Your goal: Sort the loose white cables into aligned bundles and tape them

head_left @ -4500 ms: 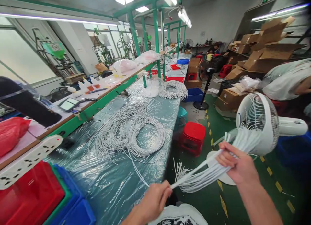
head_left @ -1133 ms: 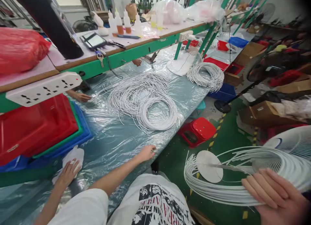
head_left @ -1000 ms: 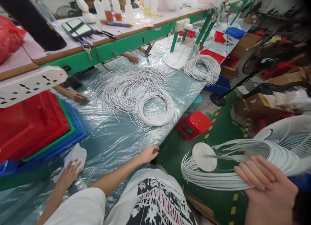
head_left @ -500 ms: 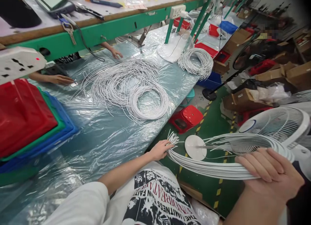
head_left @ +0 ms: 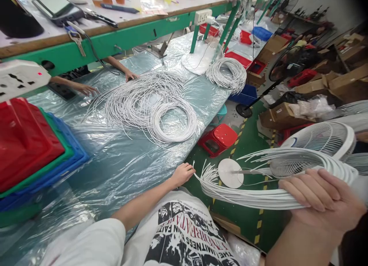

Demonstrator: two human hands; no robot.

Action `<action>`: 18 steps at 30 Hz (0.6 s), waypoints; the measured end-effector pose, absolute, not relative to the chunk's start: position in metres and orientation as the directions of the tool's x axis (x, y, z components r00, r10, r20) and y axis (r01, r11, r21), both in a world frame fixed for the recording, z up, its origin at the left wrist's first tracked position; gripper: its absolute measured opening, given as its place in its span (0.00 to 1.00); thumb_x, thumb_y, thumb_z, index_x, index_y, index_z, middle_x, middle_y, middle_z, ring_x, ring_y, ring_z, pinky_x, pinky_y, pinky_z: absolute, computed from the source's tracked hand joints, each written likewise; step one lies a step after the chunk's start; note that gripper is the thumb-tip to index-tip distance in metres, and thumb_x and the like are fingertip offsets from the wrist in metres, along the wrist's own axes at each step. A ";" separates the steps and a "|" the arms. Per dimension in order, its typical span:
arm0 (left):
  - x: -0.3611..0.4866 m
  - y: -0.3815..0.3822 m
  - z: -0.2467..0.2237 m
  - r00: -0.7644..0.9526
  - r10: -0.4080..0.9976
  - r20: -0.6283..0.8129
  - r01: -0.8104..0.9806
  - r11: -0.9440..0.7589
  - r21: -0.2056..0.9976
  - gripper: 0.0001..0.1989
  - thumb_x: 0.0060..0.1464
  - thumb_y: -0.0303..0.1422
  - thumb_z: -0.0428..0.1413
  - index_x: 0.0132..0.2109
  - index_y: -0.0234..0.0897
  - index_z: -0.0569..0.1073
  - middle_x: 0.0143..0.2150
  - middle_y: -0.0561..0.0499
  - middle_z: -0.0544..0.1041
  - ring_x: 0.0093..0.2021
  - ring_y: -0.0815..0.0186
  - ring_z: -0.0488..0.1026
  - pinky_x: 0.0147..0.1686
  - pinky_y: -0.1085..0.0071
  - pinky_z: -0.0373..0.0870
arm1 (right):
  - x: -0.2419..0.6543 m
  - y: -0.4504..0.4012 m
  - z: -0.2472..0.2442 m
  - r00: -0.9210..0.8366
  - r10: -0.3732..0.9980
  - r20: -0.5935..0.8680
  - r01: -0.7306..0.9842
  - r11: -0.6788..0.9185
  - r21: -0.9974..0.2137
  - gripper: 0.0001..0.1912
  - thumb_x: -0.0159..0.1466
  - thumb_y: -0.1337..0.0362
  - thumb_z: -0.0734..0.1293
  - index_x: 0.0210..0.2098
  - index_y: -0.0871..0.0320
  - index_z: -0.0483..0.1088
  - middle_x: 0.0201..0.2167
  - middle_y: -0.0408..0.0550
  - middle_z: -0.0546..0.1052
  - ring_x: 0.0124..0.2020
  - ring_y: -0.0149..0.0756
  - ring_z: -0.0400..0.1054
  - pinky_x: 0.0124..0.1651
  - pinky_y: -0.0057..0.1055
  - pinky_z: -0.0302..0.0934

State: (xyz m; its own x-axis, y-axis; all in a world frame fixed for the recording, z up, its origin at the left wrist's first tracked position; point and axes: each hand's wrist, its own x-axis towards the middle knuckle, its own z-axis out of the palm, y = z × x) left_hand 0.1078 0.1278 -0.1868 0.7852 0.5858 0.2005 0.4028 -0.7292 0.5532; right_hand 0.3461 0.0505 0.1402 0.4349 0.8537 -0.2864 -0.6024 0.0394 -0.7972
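Observation:
My right hand [head_left: 319,191] is wrapped around a looped bundle of white cables [head_left: 253,196], held out over the floor at the right. The loose cut ends of the bundle fan out towards my left hand [head_left: 183,174]. Its fingers are pinched at the tip of a single white cable [head_left: 197,176], which stands a little apart from the other ends. On the plastic-covered table lie a tangled heap of white cables [head_left: 129,99] and a neater cable coil [head_left: 192,122] overlapping it. Another coil [head_left: 227,76] sits farther back near the table edge.
A co-worker's two hands [head_left: 130,75] reach in at the heap's far side. Stacked red, green and blue bins [head_left: 34,139] stand at left below a green-edged shelf [head_left: 120,34]. A red stool [head_left: 220,138] and a white fan [head_left: 319,141] are on the right.
My left hand has drawn back slightly left from the bundle's cut ends, with one cable end at its fingers. The co-worker's hands have moved nearer the heap.

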 end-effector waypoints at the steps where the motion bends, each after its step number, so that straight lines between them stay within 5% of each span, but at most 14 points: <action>1: 0.106 0.128 -0.189 0.786 0.585 0.201 0.407 -0.734 0.544 0.14 0.67 0.32 0.43 0.45 0.37 0.74 0.40 0.44 0.75 0.41 0.61 0.69 0.39 0.66 0.64 | 0.346 0.050 0.140 0.430 0.854 -0.292 -0.607 0.034 -0.794 0.29 0.44 0.74 0.68 0.14 0.56 0.38 0.08 0.32 0.30 0.09 0.21 0.23 0.09 0.24 0.42; 18: 0.092 0.121 -0.219 0.820 0.542 0.184 0.406 -0.778 0.479 0.14 0.65 0.25 0.43 0.44 0.35 0.73 0.36 0.45 0.74 0.36 0.63 0.70 0.33 0.69 0.64 | 0.350 0.042 0.141 0.499 0.806 -0.319 -0.606 0.061 -0.793 0.29 0.42 0.73 0.69 0.15 0.56 0.38 0.08 0.32 0.34 0.09 0.22 0.30 0.12 0.22 0.50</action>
State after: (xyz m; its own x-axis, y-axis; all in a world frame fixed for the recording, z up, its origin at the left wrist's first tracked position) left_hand 0.0921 0.1209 -0.2193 0.8199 0.5420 0.1842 0.4064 -0.7778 0.4795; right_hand 0.3503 0.0417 0.1409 0.4987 0.8059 -0.3192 -0.6062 0.0610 -0.7930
